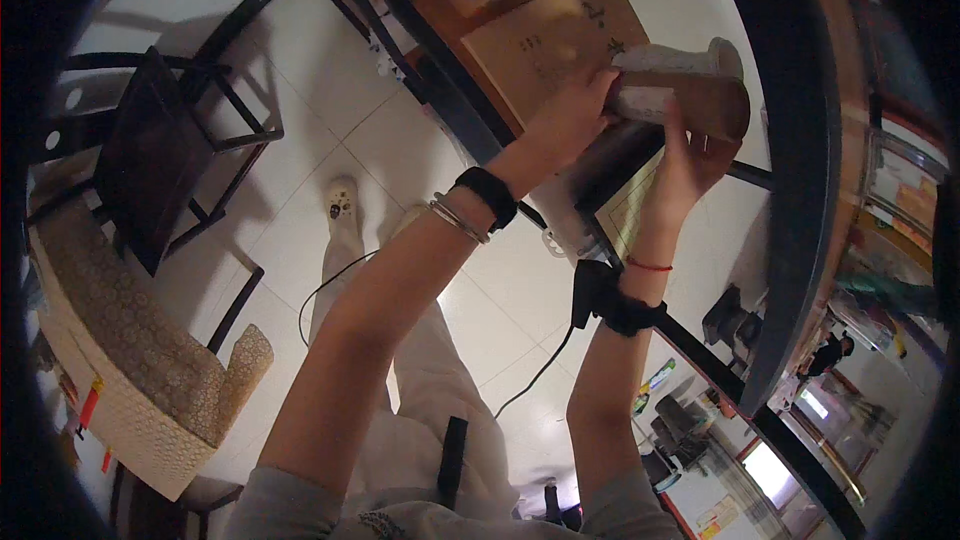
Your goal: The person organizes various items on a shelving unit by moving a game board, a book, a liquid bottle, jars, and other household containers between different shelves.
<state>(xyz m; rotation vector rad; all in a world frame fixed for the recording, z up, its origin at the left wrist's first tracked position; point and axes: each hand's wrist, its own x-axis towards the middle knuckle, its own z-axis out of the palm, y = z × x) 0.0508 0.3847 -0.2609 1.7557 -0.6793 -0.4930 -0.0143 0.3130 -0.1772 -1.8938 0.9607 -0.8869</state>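
My left hand [589, 105] grips the narrow end of a pale cup [667, 58] and a brown cup [694, 101], which lie side by side with their wide ends to the right. From below, my right hand [701, 157] supports the brown cup, its fingers along the side. A whitish patch with faint marks shows on the cup near my fingers; whether it is a label or another cup, I cannot tell. Beneath and left of the cups is a flat cardboard box [547, 37] bearing writing.
The box rests on a brown wooden surface [442, 7] within a black frame [465, 105]. A dark wooden chair [161, 157] stands left, near a patterned padded seat [135, 322]. A black-edged table [795, 187] curves along the right. Cables [536, 375] hang near my legs.
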